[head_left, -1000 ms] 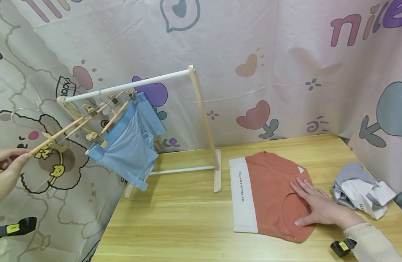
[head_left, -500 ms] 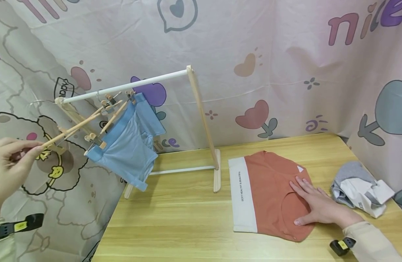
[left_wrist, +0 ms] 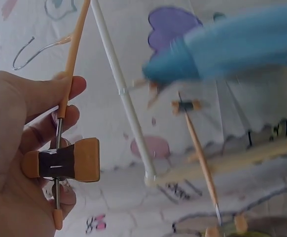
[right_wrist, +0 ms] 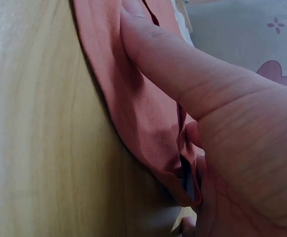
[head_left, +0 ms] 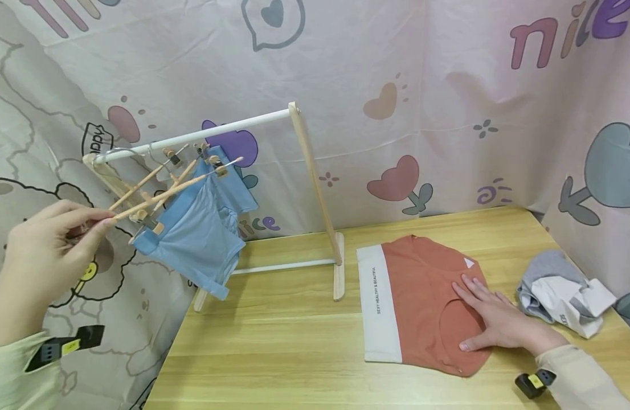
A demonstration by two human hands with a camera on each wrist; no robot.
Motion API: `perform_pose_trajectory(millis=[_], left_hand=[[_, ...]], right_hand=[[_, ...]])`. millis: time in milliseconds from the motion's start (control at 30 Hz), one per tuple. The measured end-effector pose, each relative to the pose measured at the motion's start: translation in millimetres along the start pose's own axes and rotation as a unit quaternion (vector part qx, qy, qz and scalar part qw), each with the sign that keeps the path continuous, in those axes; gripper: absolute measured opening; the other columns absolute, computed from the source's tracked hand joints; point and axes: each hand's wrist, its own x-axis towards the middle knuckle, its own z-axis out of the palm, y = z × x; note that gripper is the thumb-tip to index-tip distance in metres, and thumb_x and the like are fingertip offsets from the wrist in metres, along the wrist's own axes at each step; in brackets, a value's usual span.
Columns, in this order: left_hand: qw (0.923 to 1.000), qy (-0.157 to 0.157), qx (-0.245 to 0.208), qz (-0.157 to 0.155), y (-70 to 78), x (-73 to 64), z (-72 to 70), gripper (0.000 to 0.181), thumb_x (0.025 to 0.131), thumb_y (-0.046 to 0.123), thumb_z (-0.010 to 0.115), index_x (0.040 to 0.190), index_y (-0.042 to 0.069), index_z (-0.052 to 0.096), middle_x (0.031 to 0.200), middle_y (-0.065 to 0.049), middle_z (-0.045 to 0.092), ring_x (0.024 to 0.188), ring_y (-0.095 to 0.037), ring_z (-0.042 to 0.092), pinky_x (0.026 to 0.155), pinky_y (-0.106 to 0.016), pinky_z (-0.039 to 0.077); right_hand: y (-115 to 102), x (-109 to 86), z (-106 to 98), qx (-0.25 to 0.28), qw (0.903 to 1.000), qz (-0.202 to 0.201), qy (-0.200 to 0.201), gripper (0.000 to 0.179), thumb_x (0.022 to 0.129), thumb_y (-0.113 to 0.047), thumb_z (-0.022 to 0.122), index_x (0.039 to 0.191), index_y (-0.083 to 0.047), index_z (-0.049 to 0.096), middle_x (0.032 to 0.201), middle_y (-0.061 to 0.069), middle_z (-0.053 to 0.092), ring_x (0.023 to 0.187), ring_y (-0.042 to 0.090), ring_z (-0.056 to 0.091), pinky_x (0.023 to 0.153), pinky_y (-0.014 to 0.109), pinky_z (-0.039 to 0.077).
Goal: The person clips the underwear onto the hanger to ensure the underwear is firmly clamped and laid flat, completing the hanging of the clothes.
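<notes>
My left hand (head_left: 58, 245) pinches one end of a wooden clip hanger (head_left: 166, 196), held before the rack's left side. In the left wrist view, the fingers wrap its bar near a black-and-wood clip (left_wrist: 62, 165), and a metal hook (left_wrist: 35, 52) sticks out. Behind it, light blue underpants (head_left: 197, 228) hang clipped to another hanger on the rack. My right hand (head_left: 499, 324) rests spread on rust-orange underpants (head_left: 422, 290) lying flat on the table, their white waistband (head_left: 379, 307) facing left. Up close, the right thumb (right_wrist: 158, 64) lies along the fabric edge.
The small rack has a white top rail (head_left: 217, 131) and wooden legs (head_left: 315, 182). A second bare clip hanger (head_left: 140, 185) hangs at its left. Crumpled grey-and-white underwear (head_left: 561, 296) lies at the table's right. A printed curtain (head_left: 346, 57) surrounds the wooden table (head_left: 274, 341).
My left hand has carried the hanger rightward, from left of the rack to in front of the blue underpants. My right hand stays on the orange underpants.
</notes>
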Motion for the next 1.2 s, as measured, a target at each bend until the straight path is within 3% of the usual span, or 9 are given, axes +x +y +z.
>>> perform_pose_trajectory(millis=[100,367,667,933,1200], left_hand=[[0.9995,-0.003,-0.018,0.024,10.1,4.7,11.9,0.013,0.09,-0.004,0.077,0.1,0.002,0.082,0.093,0.038,0.045,0.073,0.018,0.034,0.064,-0.006,0.027],[0.9949,-0.031,-0.061,0.075,39.2,15.0,48.3,0.017,0.087,-0.004,0.081,0.1,0.006,0.082,0.087,0.0,0.067,0.078,0.006,0.041,0.07,-0.014,0.033],[0.9898,-0.068,-0.099,0.076,70.1,12.4,88.2,0.007,0.095,0.003,0.079,0.1,0.007,0.082,0.086,0.0,0.067,0.075,-0.008,0.046,0.067,-0.016,0.034],[0.9815,-0.105,-0.149,0.058,100.6,-5.8,137.2,0.007,0.095,0.002,0.079,0.098,0.008,0.081,0.085,0.001,0.067,0.071,-0.011,0.051,0.064,-0.023,0.041],[0.9758,-0.147,-0.161,0.015,133.6,-44.5,196.3,0.004,0.094,0.006,0.08,0.098,0.007,0.081,0.086,-0.002,0.069,0.072,-0.01,0.058,0.066,-0.029,0.051]], right_hand=[[-1,-0.3,-1,0.001,1.0,0.001,0.001,0.13,0.067,-0.057,0.096,0.165,0.002,0.034,0.174,0.035,0.015,0.157,0.064,0.011,0.114,0.088,0.012],[-1,-0.1,0,-0.002,1.0,0.002,0.002,0.13,0.067,-0.058,0.096,0.165,0.001,0.034,0.174,0.034,0.014,0.157,0.064,0.011,0.115,0.087,0.012],[1,-0.4,2,0.009,1.0,0.001,0.003,0.131,0.066,-0.058,0.096,0.165,0.001,0.034,0.175,0.034,0.013,0.158,0.063,0.01,0.115,0.087,0.011],[0,-1.7,1,0.002,1.0,0.001,0.005,0.13,0.067,-0.057,0.096,0.165,0.001,0.034,0.174,0.035,0.014,0.158,0.063,0.012,0.116,0.087,0.012],[-3,-2.0,-2,-0.01,0.9999,-0.002,0.005,0.128,0.068,-0.056,0.096,0.165,0.001,0.034,0.173,0.035,0.017,0.157,0.063,0.014,0.115,0.087,0.015]])
